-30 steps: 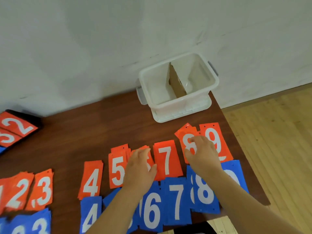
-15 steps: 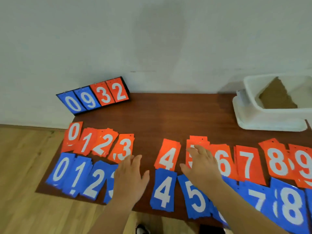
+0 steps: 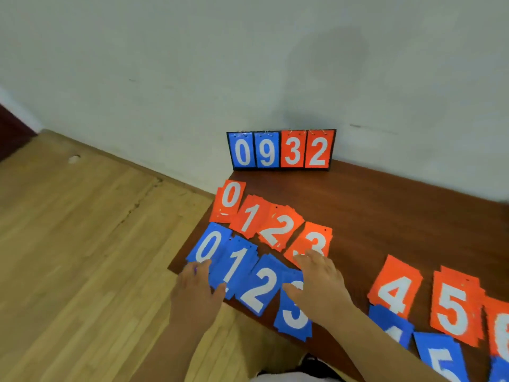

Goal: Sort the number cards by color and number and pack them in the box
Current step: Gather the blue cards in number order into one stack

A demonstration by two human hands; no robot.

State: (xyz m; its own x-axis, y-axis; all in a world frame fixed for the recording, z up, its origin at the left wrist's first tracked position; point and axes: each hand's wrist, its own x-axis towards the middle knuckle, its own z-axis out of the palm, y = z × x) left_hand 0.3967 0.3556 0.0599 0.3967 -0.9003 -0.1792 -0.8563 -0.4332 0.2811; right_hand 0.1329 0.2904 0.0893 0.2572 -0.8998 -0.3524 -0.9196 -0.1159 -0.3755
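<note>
The left hand (image 3: 197,295) lies flat with straight fingers, its tips on the blue 0 (image 3: 208,245) and blue 1 (image 3: 237,264) piles; it grasps nothing. The right hand (image 3: 321,282) is also flat and released, with its fingertips on the orange 3 (image 3: 315,238) and its thumb over the blue 3 (image 3: 293,319). The blue 2 (image 3: 261,289) sits between the hands.

Sorting looks close to done. The piles form two rows on the table (image 3: 385,210), blue nearer the hands and orange beyond them, each in number order. Past the left fingertips run the orange 0 (image 3: 231,199), orange 1 (image 3: 250,219) and orange 2 (image 3: 281,230). To the right of the right hand lie the orange 4 (image 3: 396,290), orange 5 (image 3: 454,307) and an orange 6 (image 3: 500,329) cut by the frame edge, with the blue 4 (image 3: 391,326) and blue 5 (image 3: 440,362) below them. Higher numbers are out of view.

The piles are ragged and overlapping, so squaring and gathering them probably comes next. The box is not in view, so no packing can be confirmed. Far beyond both hands a scoreboard (image 3: 281,150) reads 0 9 3 2.
</note>
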